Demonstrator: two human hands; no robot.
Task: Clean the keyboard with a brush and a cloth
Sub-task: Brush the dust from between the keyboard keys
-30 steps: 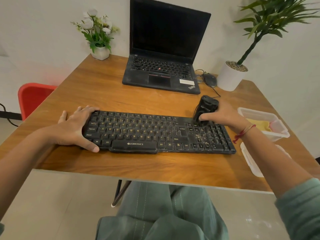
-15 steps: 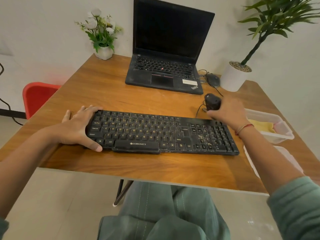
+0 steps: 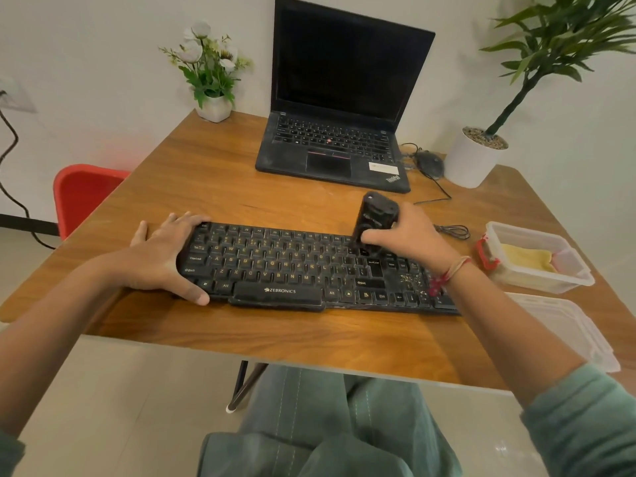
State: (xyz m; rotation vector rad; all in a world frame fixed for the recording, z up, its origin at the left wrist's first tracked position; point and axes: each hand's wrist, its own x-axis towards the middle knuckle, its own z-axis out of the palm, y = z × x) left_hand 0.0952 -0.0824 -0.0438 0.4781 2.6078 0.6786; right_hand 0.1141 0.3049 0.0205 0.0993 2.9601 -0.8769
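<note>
Head view: two clear plastic tubs sit at the right edge of the table; the farther tub holds one yellow cloth, and the contents of the nearer tub are unclear. One black keyboard lies across the table, the left hand clasping its left end. The right hand grips one black brush, now down on the right-side keys, no longer raised behind them.

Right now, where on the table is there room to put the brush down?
Bare wood lies between the keyboard and the laptop, widest toward the flower pot. A strip is also free between the keyboard and the near edge of the table. The right side is crowded: mouse, cable, plant pot, box with the cloth, lid.
</note>
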